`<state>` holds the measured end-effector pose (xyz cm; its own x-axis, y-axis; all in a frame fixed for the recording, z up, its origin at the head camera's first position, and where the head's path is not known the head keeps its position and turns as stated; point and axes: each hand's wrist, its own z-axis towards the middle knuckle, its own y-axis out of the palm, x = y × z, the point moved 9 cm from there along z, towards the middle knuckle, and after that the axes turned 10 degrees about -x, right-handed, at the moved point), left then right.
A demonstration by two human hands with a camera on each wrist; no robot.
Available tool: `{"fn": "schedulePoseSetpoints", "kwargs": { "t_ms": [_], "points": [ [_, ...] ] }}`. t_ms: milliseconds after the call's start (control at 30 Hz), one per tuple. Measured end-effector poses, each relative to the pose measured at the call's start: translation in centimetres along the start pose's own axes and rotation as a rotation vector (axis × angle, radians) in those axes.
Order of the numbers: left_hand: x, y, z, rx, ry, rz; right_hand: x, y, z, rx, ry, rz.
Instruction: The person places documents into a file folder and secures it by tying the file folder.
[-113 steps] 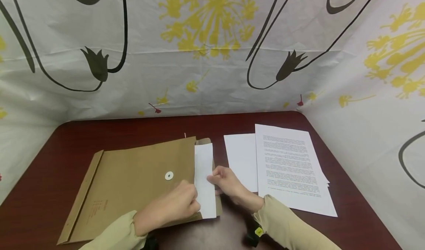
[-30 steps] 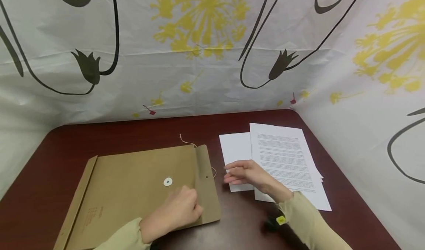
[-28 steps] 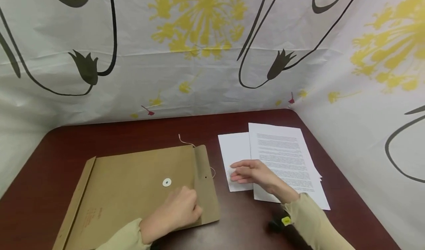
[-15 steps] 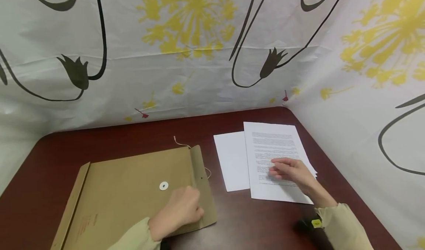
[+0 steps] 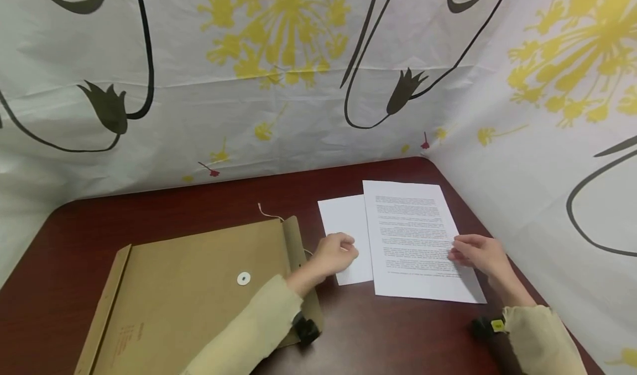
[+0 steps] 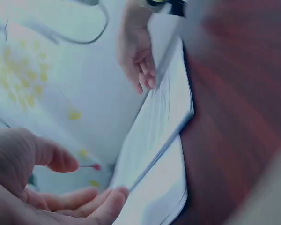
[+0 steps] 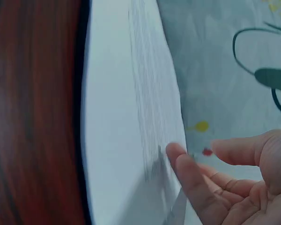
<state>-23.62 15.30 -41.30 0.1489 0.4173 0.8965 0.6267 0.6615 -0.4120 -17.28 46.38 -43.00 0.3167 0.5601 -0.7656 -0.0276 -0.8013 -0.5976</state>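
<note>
My left hand hovers over a plain white sheet, its thumb and fingers apart in the left wrist view with nothing between them. At the right edge of a printed page, my right hand has its fingertips close over the paper, thumb spread away. The page overlaps the plain sheet. In the left wrist view the printed paper looks like a stack of several sheets. A brown document envelope with a white button lies left, its flap out flat and partly behind my left forearm.
A thin string trails from the envelope's flap end onto the dark red wooden table. Patterned white cloth hangs behind and along the right side. Black wrist cameras, one with a yellow label, sit under both sleeves.
Earlier, my right hand pinched white paper sticking out of the envelope; that paper is now out of sight. Both hands have moved right, the left off the envelope, the right across the printed page.
</note>
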Motion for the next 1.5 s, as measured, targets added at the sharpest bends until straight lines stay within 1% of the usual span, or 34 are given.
{"fn": "schedulePoseSetpoints", "kwargs": {
  "t_ms": [67, 167, 267, 333, 400, 533, 600, 667, 733, 800, 833, 900, 1033, 1167, 1267, 1400, 1500],
  "points": [
    [-0.9, 0.8, 1.2, -0.006, -0.081, -0.140, 0.6, -0.5, 0.1, 0.012, 0.013, -0.015],
    [-1.9, 1.8, 2.5, 0.003, -0.164, -0.286, 1.4, -1.1, 0.4, 0.032, 0.026, -0.049],
    [-2.2, 2.4, 3.3, 0.005, -0.224, -0.363, 2.2, -1.7, 1.0, 0.057, 0.034, -0.073],
    [-2.2, 2.6, 3.6, 0.009, -0.257, -0.418, 2.6, -2.0, 1.4, 0.057, 0.041, -0.084],
    [-2.1, 2.8, 3.8, 0.015, -0.279, -0.477, 2.9, -2.3, 1.6, 0.066, 0.064, -0.085],
    [-2.3, 3.0, 4.0, 0.024, -0.300, -0.570, 2.5, -2.0, 1.5, 0.022, 0.096, -0.059],
    [-2.5, 3.3, 4.1, 0.016, -0.304, -0.601, 2.4, -2.0, 1.4, 0.022, 0.124, -0.048],
    [-2.6, 3.6, 4.2, -0.002, -0.307, -0.622, 2.2, -1.8, 1.2, -0.003, 0.136, -0.056],
    [-2.8, 4.0, 4.4, -0.022, -0.311, -0.628, 2.2, -1.7, 1.1, -0.009, 0.154, -0.073],
    [-2.9, 4.3, 4.4, -0.042, -0.313, -0.605, 2.1, -1.6, 1.0, -0.013, 0.157, -0.094],
    [-2.9, 4.5, 4.4, -0.048, -0.311, -0.587, 2.0, -1.5, 1.0, -0.030, 0.144, -0.109],
    [-3.0, 4.7, 4.4, -0.053, -0.308, -0.545, 1.9, -1.3, 1.0, -0.036, 0.130, -0.127],
    [-2.9, 5.0, 4.3, -0.046, -0.292, -0.480, 1.5, -1.1, 1.0, -0.044, 0.074, -0.132],
    [-2.9, 5.1, 4.2, -0.027, -0.287, -0.466, 0.9, -1.0, 0.8, -0.059, 0.027, -0.074],
    [-3.0, 4.7, 4.0, -0.002, -0.287, -0.464, 0.5, -0.9, 0.6, -0.078, 0.010, -0.022],
    [-2.9, 4.0, 3.8, 0.037, -0.268, -0.454, 0.2, -1.1, 0.3, -0.095, -0.017, 0.048],
    [-3.0, 3.3, 3.6, 0.059, -0.251, -0.442, -0.2, -0.9, 0.1, -0.118, -0.033, 0.127]
  ]
}}
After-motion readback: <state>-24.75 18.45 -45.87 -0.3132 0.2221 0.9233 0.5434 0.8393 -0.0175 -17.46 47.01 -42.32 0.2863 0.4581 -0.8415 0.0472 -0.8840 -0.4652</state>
